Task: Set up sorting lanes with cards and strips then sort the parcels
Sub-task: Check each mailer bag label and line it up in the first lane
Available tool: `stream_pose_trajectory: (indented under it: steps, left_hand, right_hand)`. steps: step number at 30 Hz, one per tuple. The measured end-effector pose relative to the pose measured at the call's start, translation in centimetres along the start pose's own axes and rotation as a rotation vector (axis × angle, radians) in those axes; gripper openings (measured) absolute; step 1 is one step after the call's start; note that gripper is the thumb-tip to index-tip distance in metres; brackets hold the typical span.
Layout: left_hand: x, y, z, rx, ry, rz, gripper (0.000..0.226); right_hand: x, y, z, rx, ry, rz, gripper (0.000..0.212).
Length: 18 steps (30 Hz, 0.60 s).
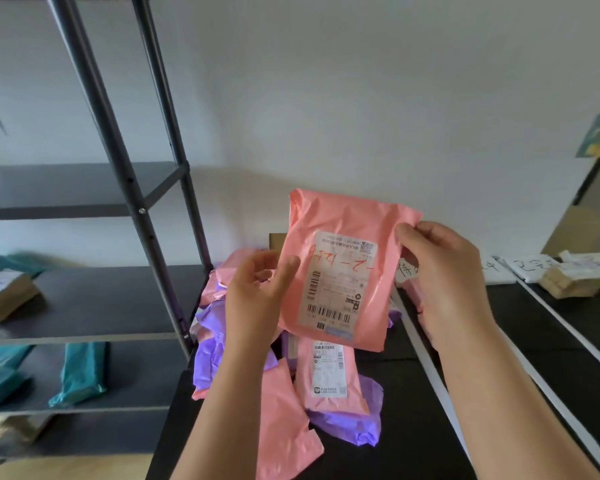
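The pink parcel (343, 271) is held up over the pile (329, 375) at the table's (413, 393) left end, long axis vertical, label facing the camera. The left grip (257, 289) pinches its left edge, the right grip (444, 271) its right edge. A rack (118, 161) stands close on the left; white strips (428, 368) lie to the right.

Two bare hands and forearms are showing from below.
The left hand (257, 292) and the right hand (440, 271) are showing uncovered, and the left forearm (229, 410) and the right forearm (492, 393) are running bare from wrist to the lower edge — the fingernails are blurring too much to make out.
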<state>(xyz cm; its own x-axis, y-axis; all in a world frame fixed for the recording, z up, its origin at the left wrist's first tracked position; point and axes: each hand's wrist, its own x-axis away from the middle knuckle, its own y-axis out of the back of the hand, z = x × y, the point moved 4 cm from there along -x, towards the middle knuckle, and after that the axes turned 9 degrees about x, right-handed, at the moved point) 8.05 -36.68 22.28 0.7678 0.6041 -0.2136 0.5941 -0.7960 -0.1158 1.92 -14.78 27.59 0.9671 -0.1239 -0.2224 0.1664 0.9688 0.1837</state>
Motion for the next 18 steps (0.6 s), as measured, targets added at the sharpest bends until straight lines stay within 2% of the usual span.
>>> stream_pose_trajectory:
  steps: [5, 7, 8, 10, 11, 15, 18]
  left_hand:
    - [0.6, 0.6, -1.6, -0.067, -0.020, -0.009, 0.007]
    - [0.7, 0.9, -2.3, -0.119, -0.072, -0.048, 0.012]
    - [0.8, 1.0, -2.7, -0.160, -0.104, -0.065, 0.015]
    - [0.9, 1.0, -3.3, -0.307, -0.202, -0.089, 0.011]
    - [1.0, 0.8, -3.6, -0.408, -0.269, -0.093, 0.011]
    - [1.8, -0.6, -4.4, -0.639, -0.501, -0.062, 0.010]
    - [2.7, -2.0, -5.0, -0.703, -0.668, -0.019, 0.007]
  right_hand:
    - [0.1, -0.2, -0.2, 0.005, 0.005, -0.010, 0.021]
    - [0.0, -0.3, -0.6, 0.098, 0.040, -0.028, 0.013]
    - [0.2, -0.2, -0.6, 0.158, 0.078, -0.049, 0.020]
    - [1.1, -0.1, 0.0, 0.273, 0.233, -0.099, 0.040]
    - [1.5, 0.0, 0.5, 0.323, 0.349, -0.123, 0.042]
    - [2.9, -1.1, 2.2, 0.555, 0.790, -0.082, 0.024]
    - [4.0, -2.1, 1.8, 0.693, 0.906, -0.010, 0.034]
